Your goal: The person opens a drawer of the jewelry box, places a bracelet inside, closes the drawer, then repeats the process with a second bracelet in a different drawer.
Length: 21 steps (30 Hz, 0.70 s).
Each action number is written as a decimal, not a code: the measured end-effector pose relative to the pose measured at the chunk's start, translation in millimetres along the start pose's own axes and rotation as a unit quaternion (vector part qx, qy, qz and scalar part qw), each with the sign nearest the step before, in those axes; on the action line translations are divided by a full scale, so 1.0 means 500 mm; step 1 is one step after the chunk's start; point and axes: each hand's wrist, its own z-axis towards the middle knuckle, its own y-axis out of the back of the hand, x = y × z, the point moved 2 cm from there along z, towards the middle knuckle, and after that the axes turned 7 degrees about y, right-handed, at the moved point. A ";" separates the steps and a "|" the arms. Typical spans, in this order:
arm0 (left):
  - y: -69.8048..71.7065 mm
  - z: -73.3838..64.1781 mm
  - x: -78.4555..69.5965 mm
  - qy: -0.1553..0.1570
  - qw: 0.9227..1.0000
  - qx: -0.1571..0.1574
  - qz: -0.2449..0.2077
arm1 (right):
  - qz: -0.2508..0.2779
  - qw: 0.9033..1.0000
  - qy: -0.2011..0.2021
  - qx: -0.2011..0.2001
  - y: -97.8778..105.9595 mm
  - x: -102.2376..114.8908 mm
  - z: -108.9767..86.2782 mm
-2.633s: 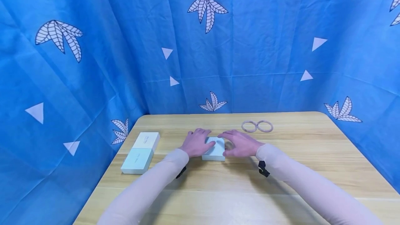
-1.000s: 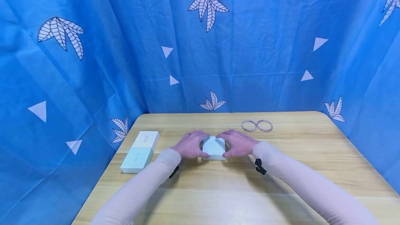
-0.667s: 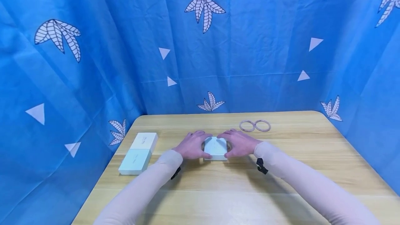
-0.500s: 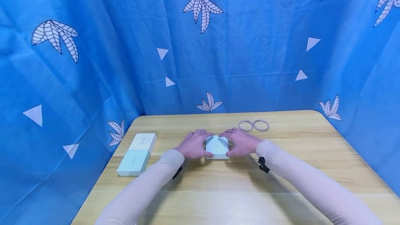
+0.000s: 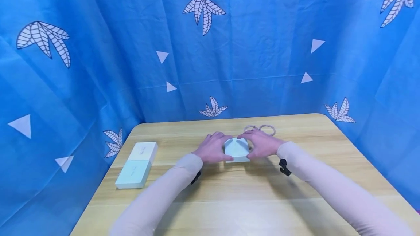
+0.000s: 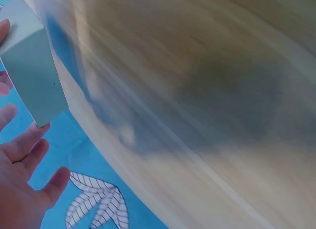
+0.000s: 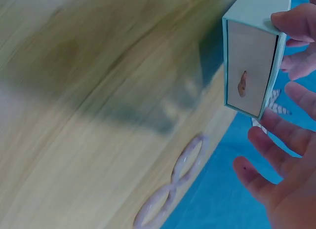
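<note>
Between my hands is a small light blue box [image 5: 237, 150], a sleeve with a white drawer end. In the right wrist view this box [image 7: 251, 66] shows that pale end with a little brown tab. My left hand [image 5: 213, 148] holds its left side, thumb at the near corner and a finger at the far one. The right hand [image 5: 263, 144] grips the right side the same way, the other fingers spread. A plain side of the box [image 6: 37, 73] faces the left wrist camera. Two pale purple rings [image 5: 267, 130] lie behind the right hand, partly hidden by it.
On the left of the wooden table [image 5: 229, 207] two flat boxes lie end to end, a white box [image 5: 143, 151] behind a light blue box [image 5: 132, 174]. A blue patterned curtain [image 5: 249, 65] rises behind the table and along its sides.
My left thumb has shifted from the box's top to its near corner. With both hands on it, the box has moved right and back toward the rings as the head view turned right.
</note>
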 end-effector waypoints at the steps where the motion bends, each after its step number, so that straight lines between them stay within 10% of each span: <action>1: -0.001 0.005 -0.007 -0.002 1.000 -0.002 0.002 | 0.002 1.000 -0.001 0.001 0.004 -0.004 -0.005; 21: -0.030 0.097 -0.137 -0.047 0.999 -0.012 -0.005 | 0.023 0.998 -0.060 0.005 0.057 -0.094 -0.109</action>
